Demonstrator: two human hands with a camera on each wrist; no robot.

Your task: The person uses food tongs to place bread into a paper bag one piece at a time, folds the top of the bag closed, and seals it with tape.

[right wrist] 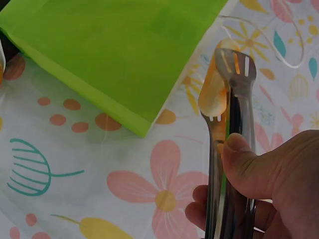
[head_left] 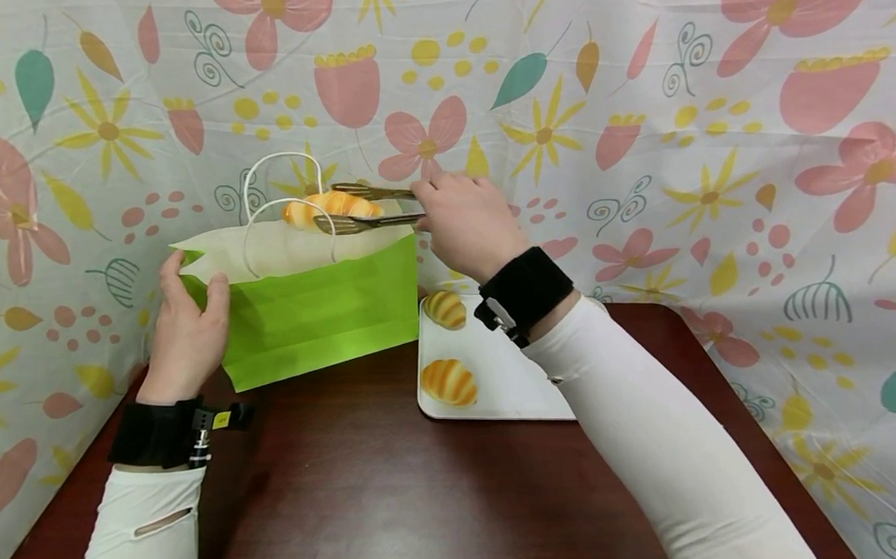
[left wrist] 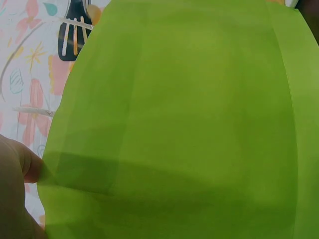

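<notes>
My left hand [head_left: 187,332] grips the left end of a green paper bag [head_left: 322,310], thumb on its front near the rim. The bag has white twisted handles and its mouth faces up. In my right hand [head_left: 471,220] are metal tongs [head_left: 374,222] with slotted ends, pinching a bread roll [head_left: 332,208] with golden stripes. The roll hangs over the bag's mouth, behind one handle [head_left: 246,230]. From the right wrist view, the roll [right wrist: 213,92] lies between the tongs' two ends, close by the bag's rim.
A white tray [head_left: 513,393] lies on the dark wooden table [head_left: 367,491], right of the bag. Two striped rolls rest at its left side, one near the back [head_left: 445,310] and another near the front [head_left: 449,383]. A flower-print cloth [head_left: 682,136] hangs behind the table.
</notes>
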